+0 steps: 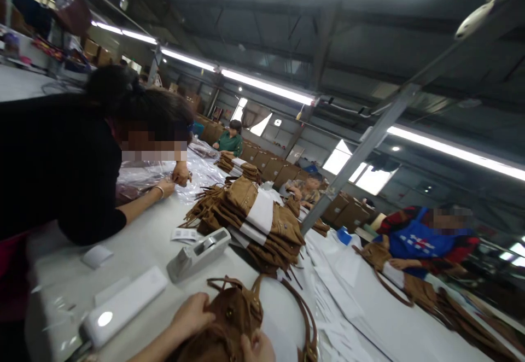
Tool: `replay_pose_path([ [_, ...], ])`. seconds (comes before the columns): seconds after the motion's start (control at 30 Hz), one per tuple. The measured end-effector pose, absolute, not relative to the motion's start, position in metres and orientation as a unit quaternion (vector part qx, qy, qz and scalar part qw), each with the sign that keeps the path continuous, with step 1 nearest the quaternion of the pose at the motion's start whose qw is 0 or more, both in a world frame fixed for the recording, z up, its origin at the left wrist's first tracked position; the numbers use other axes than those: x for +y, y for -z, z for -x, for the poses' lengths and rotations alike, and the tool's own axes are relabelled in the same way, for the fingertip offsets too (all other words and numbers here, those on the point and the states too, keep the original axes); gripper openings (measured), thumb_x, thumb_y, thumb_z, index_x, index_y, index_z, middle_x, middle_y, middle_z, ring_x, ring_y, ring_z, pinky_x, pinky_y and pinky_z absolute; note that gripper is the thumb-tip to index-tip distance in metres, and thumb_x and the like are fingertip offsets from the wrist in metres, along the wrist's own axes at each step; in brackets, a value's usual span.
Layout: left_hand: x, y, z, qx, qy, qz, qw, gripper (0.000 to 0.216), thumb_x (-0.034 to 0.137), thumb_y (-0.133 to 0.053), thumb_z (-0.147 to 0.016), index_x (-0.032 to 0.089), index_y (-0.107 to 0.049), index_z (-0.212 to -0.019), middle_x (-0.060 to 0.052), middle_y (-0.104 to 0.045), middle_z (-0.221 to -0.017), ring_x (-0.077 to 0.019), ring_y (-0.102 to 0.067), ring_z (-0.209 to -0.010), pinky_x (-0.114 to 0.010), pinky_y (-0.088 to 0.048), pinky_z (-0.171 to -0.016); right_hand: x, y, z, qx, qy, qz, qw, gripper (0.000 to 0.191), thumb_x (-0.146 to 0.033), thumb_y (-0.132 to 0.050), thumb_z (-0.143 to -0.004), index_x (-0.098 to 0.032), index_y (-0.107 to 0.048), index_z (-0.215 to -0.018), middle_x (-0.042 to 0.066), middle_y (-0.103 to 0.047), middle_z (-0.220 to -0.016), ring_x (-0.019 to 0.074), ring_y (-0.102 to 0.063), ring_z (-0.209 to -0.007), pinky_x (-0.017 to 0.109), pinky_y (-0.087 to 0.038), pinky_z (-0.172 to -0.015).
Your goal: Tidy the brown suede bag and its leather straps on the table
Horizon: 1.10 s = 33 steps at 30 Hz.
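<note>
While both hands rest on a brown suede bag (235, 318) at the near edge of the table (147, 241), little of the work shows as finished. The left hand (192, 315) lies curled over the bag's top, fingers closed on the suede; the right hand (256, 346) presses it from below, grip hidden. A tape dispenser (199, 254) and a stack of wrapped bags (254, 222) sit beyond, suggesting this bag remains unwrapped.

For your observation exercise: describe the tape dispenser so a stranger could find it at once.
On the long white table, look just left of the tall bag stack. The tape dispenser lies there, above the held bag. It alone is grey plastic with a round hub.
</note>
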<state>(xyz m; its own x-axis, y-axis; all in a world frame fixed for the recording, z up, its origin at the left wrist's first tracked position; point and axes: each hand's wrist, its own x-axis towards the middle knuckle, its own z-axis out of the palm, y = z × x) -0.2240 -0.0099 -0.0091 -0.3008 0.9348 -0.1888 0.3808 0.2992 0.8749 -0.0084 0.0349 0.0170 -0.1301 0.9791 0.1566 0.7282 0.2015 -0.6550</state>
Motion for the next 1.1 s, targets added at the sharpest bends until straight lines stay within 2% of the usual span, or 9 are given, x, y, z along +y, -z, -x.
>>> replay_pose_path([
  [0.1, -0.017, 0.003, 0.239, 0.723, -0.369, -0.486, 0.326, 0.019, 0.026, -0.058, -0.061, 0.019, -0.055, -0.079, -0.006, -0.062, -0.081, -0.0286, -0.058, -0.087, -0.038, -0.040, -0.077, 0.031, -0.004, 0.012, -0.697, -0.228, 0.596, 0.327, 0.030, -0.043, -0.053, -0.064, -0.024, -0.034, -0.051, -0.004, -0.044, -0.048, 0.0144, -0.044, -0.053, 0.027, -0.035, -0.056],
  [0.2, -0.013, -0.020, 0.246, 0.697, -0.402, -0.517, 0.291, 0.019, 0.025, -0.044, -0.074, 0.020, -0.056, -0.088, -0.006, -0.063, -0.087, -0.0257, -0.057, -0.093, -0.037, -0.039, -0.085, 0.035, -0.003, 0.016, -0.672, -0.276, 0.587, 0.356, 0.034, -0.046, -0.059, -0.061, -0.024, -0.036, -0.049, -0.006, -0.040, -0.044, 0.0131, -0.041, -0.048, 0.027, -0.033, -0.051],
  [0.3, 0.004, -0.032, 0.233, 0.655, -0.426, -0.540, 0.313, 0.025, 0.020, -0.032, -0.078, 0.020, -0.057, -0.081, -0.003, -0.062, -0.075, -0.0201, -0.059, -0.080, -0.032, -0.042, -0.079, 0.039, -0.007, 0.023, -0.639, -0.334, 0.571, 0.393, 0.034, -0.049, -0.059, -0.062, -0.025, -0.038, -0.051, -0.007, -0.037, -0.042, 0.0120, -0.038, -0.045, 0.026, -0.032, -0.047],
  [0.47, 0.035, -0.006, 0.196, 0.571, -0.416, -0.584, 0.399, 0.023, 0.013, -0.043, -0.068, 0.019, -0.056, -0.087, -0.002, -0.063, -0.082, -0.0166, -0.058, -0.080, -0.026, -0.043, -0.074, 0.036, -0.017, 0.044, -0.634, -0.407, 0.530, 0.389, 0.032, -0.049, -0.058, -0.065, -0.022, -0.043, -0.057, -0.005, -0.046, -0.050, 0.0119, -0.045, -0.052, 0.025, -0.038, -0.052],
  [0.53, 0.041, 0.007, 0.194, 0.559, -0.408, -0.586, 0.422, 0.028, 0.012, -0.048, -0.064, 0.019, -0.052, -0.091, 0.000, -0.059, -0.079, -0.0162, -0.055, -0.076, -0.025, -0.042, -0.067, 0.033, -0.020, 0.051, -0.637, -0.436, 0.516, 0.372, 0.030, -0.048, -0.056, -0.067, -0.020, -0.046, -0.061, -0.003, -0.050, -0.056, 0.0128, -0.049, -0.059, 0.026, -0.042, -0.058],
  [0.67, 0.042, 0.013, 0.213, 0.543, -0.389, -0.588, 0.456, 0.027, 0.015, -0.043, -0.067, 0.019, -0.047, -0.093, 0.002, -0.053, -0.069, -0.0151, -0.053, -0.064, -0.024, -0.040, -0.057, 0.028, -0.028, 0.056, -0.625, -0.467, 0.506, 0.366, 0.035, -0.051, -0.057, -0.069, -0.017, -0.052, -0.067, -0.001, -0.055, -0.062, 0.0139, -0.051, -0.063, 0.027, -0.045, -0.062],
  [0.9, 0.027, -0.020, 0.222, 0.494, -0.394, -0.677, 0.376, 0.014, 0.019, -0.052, -0.066, 0.024, -0.057, -0.077, 0.001, -0.053, -0.067, -0.0187, -0.047, -0.063, -0.033, -0.035, -0.060, 0.031, -0.021, 0.051, -0.620, -0.449, 0.495, 0.412, 0.043, -0.060, -0.062, -0.065, -0.018, -0.055, -0.064, -0.001, -0.058, -0.058, 0.0144, -0.053, -0.060, 0.026, -0.046, -0.058],
  [1.0, 0.028, -0.024, 0.218, 0.488, -0.397, -0.677, 0.381, 0.007, 0.019, -0.051, -0.067, 0.024, -0.056, -0.069, -0.001, -0.053, -0.065, -0.0182, -0.046, -0.060, -0.034, -0.034, -0.060, 0.035, -0.007, 0.046, -0.621, -0.450, 0.490, 0.415, 0.044, -0.062, -0.060, -0.067, -0.018, -0.055, -0.064, -0.001, -0.058, -0.058, 0.0141, -0.053, -0.059, 0.026, -0.046, -0.058],
  [1.1, 0.031, -0.024, 0.217, 0.501, -0.420, -0.639, 0.406, 0.010, 0.018, -0.056, -0.064, 0.024, -0.059, -0.071, -0.001, -0.057, -0.067, -0.0190, -0.049, -0.062, -0.034, -0.036, -0.062, 0.038, 0.004, 0.042, -0.619, -0.473, 0.480, 0.403, 0.043, -0.061, -0.058, -0.070, -0.018, -0.054, -0.069, -0.001, -0.059, -0.062, 0.0142, -0.054, -0.062, 0.026, -0.046, -0.061],
])
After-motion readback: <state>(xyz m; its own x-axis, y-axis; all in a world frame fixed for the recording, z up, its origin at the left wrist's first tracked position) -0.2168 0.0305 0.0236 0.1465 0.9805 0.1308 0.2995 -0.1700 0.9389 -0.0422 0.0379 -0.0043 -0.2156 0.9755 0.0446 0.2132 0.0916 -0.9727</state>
